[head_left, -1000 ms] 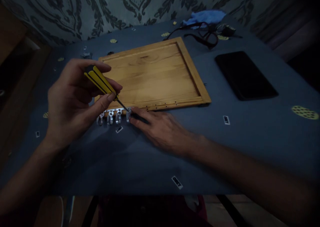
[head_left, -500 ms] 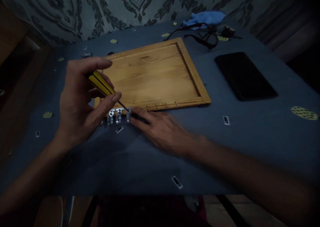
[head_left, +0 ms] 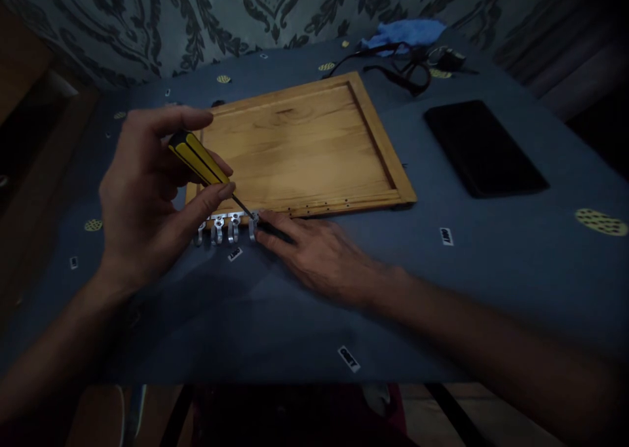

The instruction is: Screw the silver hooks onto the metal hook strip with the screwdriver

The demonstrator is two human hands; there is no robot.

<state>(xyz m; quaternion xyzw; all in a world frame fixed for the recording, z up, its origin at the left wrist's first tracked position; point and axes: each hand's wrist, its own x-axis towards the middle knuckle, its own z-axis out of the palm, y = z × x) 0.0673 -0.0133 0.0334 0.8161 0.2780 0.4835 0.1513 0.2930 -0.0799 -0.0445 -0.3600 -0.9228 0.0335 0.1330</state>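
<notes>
My left hand (head_left: 147, 198) grips a yellow and black screwdriver (head_left: 199, 158) between thumb and fingers, its shaft slanting down to the right. The tip meets a silver metal hook (head_left: 252, 226) at the near edge of a framed wooden board (head_left: 295, 145). My right hand (head_left: 319, 253) pinches at that same hook, with a dark, thin object (head_left: 275, 233) under its fingers. Further metal hooks (head_left: 219, 229) line the edge to the left. Small dark holes dot the board's edge to the right of my right fingertips.
A black tablet-like slab (head_left: 484, 147) lies at the right on the blue tablecloth (head_left: 393, 329). Behind the board are dark-framed glasses (head_left: 400, 77), a blue cloth (head_left: 405, 34) and what look like keys (head_left: 447, 59). A patterned wall covering (head_left: 275, 14) stands behind.
My left hand has shifted slightly left and its fingers have moved on the screwdriver handle, uncovering more of the hooks at the left. The right hand stays on the hook.
</notes>
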